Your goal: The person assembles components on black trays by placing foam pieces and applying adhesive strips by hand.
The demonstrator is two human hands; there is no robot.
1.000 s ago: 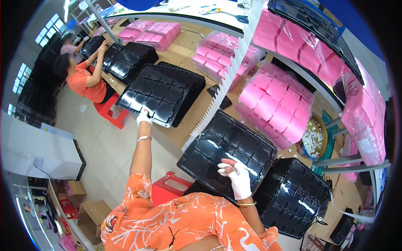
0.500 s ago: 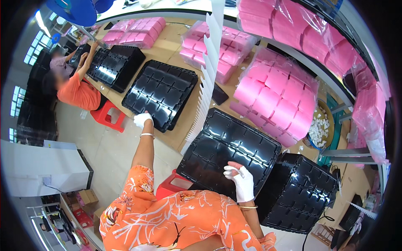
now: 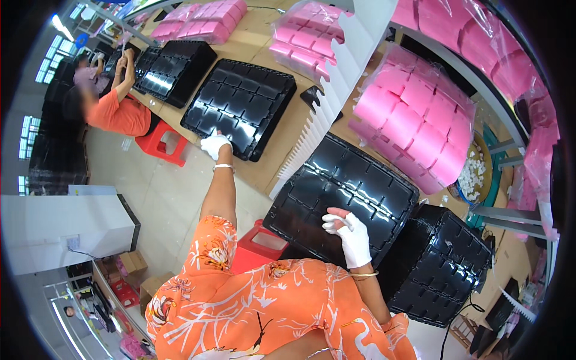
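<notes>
Reaching across the workbench, I pinch my gloved left hand point(image 3: 214, 146) on a far black compartment tray's point(image 3: 240, 108) edge; my right hand point(image 3: 350, 237) rests open-fingered on the near tray point(image 3: 342, 192), which could slip floorward.

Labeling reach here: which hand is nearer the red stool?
Left. The left hand grips a black tray's edge right beside the red stool; the right hand rests on another tray far off.

Palm of the gloved left hand point(image 3: 214, 146) hidden against the far black tray point(image 3: 240, 105), lower right stack of black trays point(image 3: 441, 270) partly behind the near tray point(image 3: 342, 195), pink packets point(image 3: 510, 54) cut off at upper right, white bits in the round basket point(image 3: 474, 174) too small to tell, lower-left clutter blurred.
</notes>
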